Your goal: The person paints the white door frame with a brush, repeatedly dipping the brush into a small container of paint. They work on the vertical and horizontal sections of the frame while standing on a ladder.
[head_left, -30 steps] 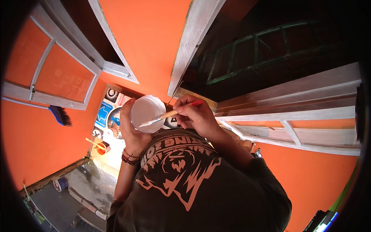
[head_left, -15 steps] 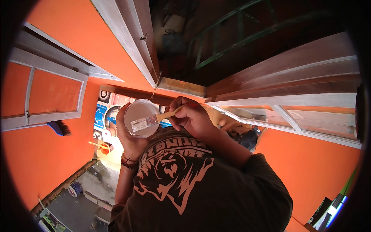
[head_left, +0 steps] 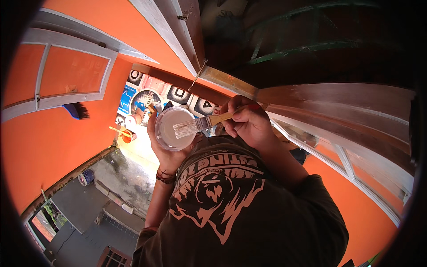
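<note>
My left hand [head_left: 168, 155] is wrapped round a round tub [head_left: 161, 140] with pale, whitish contents, held up before my chest with its mouth facing me. Between the closed fingers of my right hand [head_left: 252, 123] is the light wooden handle of a flat paintbrush [head_left: 203, 123]. Its metal band and white-coated bristles point left, over the mouth of the tub. Whether the bristles touch the paint or the tub's inside, I cannot tell.
A window shutter [head_left: 75, 73] and a blue-backed brush head [head_left: 76, 110] stand out from the orange wall [head_left: 49, 160] at left. Greyish-white frames [head_left: 347, 162] flank the right. Below are a patterned surface [head_left: 153, 91], a small orange-red pot [head_left: 128, 135] with a yellow stick, and a bucket [head_left: 86, 177].
The view has turned, so the surroundings sit differently in the picture. Both hands, tub and brush appear further right, with the brush still over the tub and both grips kept.
</note>
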Tool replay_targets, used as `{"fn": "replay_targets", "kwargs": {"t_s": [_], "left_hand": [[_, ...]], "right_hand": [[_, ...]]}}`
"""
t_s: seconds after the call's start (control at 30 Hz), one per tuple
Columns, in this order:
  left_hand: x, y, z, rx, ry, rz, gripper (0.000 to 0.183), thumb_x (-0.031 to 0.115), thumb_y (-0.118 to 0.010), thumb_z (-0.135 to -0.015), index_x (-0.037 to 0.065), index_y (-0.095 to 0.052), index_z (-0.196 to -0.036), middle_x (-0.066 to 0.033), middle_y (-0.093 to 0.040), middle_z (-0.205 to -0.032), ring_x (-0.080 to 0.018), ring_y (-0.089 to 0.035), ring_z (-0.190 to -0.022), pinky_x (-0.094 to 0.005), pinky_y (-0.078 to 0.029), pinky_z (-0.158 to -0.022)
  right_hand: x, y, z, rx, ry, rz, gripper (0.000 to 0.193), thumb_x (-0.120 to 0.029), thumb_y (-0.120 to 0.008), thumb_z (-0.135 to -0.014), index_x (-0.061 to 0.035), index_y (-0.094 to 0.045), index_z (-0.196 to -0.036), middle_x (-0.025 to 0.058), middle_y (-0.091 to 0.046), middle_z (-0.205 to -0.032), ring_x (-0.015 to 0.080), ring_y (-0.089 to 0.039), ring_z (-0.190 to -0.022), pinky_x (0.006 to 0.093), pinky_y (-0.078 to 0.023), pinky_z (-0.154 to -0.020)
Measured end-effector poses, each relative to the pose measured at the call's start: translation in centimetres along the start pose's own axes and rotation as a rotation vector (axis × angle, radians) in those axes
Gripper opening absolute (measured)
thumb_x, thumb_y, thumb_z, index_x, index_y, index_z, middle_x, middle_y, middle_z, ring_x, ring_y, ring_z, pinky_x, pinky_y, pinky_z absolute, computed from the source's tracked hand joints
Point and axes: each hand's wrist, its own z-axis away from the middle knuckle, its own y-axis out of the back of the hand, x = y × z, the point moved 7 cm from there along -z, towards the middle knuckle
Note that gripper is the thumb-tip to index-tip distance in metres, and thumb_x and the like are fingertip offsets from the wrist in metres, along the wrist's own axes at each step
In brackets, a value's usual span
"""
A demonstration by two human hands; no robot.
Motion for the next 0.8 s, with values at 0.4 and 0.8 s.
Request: {"fn": "replay_targets", "kwargs": {"t_s": [0.4,0.8], "left_hand": [[-6.9,1.0,-3.0,-0.236,-0.073,-0.159,0.111,0.017,-0.099,-0.056,0.002,-0.034,-0.145,-0.0178,-0.048,-0.144,-0.0281,-0.054,-0.128,-0.0432,-0.050,-0.105],[-17.7,2.4,-7.5,-0.454,-0.193,-0.357,0.113,0.024,-0.100,-0.057,0.003,-0.031,-0.144,-0.0208,-0.045,-0.145,-0.0329,-0.050,-0.131,-0.0470,-0.046,-0.109]], "right_hand": [[-2.7,8.2,-3.1,0.098,0.260,-0.237,0.011,-0.013,-0.050,-0.083,-0.0104,-0.056,-0.092,0.0167,-0.061,-0.104,0.0158,-0.054,-0.067,0.0283,-0.041,-0.052],[4.3,19.1,-7.7,0.151,0.540,-0.529,0.018,-0.015,-0.058,-0.083,-0.0093,-0.068,-0.097,0.0061,-0.067,-0.100,0.0159,-0.053,-0.071,0.0272,-0.039,-0.051]]}}
